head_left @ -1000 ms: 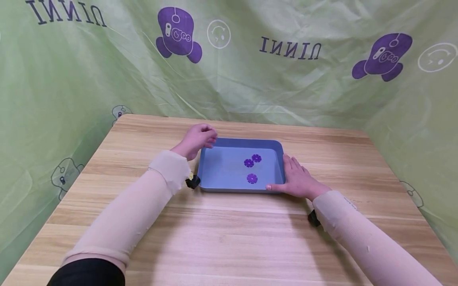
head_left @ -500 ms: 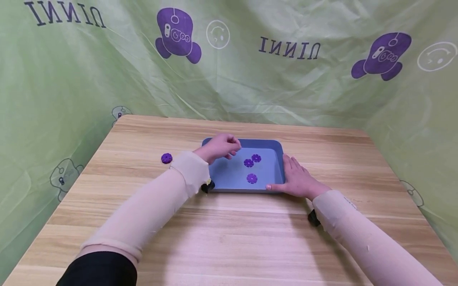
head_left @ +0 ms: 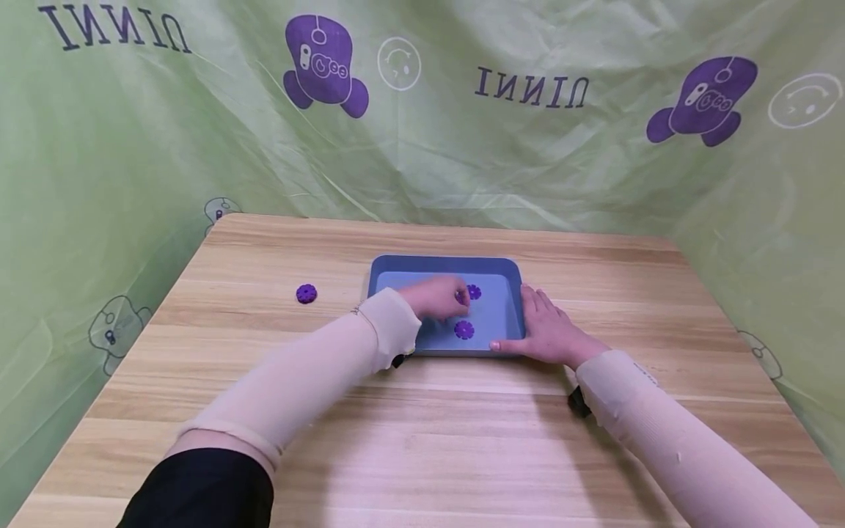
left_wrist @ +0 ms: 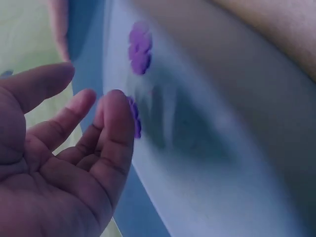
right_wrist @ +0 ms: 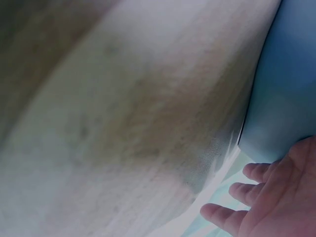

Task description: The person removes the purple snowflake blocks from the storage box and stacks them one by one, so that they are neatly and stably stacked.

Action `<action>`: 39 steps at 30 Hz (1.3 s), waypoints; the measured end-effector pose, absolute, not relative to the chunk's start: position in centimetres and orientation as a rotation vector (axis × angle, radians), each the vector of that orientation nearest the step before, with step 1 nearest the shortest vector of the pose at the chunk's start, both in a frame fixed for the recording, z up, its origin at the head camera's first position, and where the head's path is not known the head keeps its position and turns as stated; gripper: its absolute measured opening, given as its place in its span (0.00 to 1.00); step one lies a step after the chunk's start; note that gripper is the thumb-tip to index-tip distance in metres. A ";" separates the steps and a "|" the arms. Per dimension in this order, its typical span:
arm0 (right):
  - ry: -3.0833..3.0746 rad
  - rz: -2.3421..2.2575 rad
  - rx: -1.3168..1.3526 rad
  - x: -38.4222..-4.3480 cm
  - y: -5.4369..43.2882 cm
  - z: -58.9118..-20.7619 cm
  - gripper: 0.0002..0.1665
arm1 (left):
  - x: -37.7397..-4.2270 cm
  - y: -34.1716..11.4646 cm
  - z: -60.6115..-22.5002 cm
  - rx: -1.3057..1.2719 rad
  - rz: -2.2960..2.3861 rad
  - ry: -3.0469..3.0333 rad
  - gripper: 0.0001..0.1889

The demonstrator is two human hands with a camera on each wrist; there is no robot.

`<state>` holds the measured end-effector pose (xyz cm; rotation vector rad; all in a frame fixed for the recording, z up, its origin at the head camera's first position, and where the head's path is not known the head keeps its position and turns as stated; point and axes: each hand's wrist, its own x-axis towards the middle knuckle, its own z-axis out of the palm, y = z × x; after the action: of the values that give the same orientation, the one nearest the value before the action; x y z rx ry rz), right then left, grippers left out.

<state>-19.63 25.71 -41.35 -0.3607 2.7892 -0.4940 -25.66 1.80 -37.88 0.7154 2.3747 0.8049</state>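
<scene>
"Rightward along the blue tray (head_left: 442, 262), the left hand (head_left: 433, 297) has moved since half a second ago, leaving the tray's left half. What hasn't shifted?"

"Tray and right hand (head_left: 548, 326): that one rests against the right end, thumb at the near rim, gripping nothing."

"And the left's grip?"

"Unfilled: thumb and index stand apart. One purple piece (left_wrist: 137, 121) in the tray shows just past the index fingertip, partly hidden; I can't tell whether they touch. It's round, so no long axis, and the left hand is nearer."
</scene>
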 end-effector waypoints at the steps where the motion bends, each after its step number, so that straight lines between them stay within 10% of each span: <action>1: 2.792 -0.494 -0.365 -19.6 25.7 -41.3 0.79 | -25.5 2.0 -38.0 0.745 0.749 2.399 0.08; 22: 2.788 -0.515 -0.378 -19.4 25.4 -40.9 0.77 | -23.7 3.9 -39.0 1.013 0.226 2.543 0.09; 39: 2.793 -0.512 -0.351 -19.2 25.3 -40.9 0.79 | -25.9 -1.1 -37.9 0.725 0.844 2.496 0.13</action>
<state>-19.21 25.25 -40.86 -0.3515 2.7926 -0.5124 -25.92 -1.13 -37.94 0.7248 2.4960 0.8442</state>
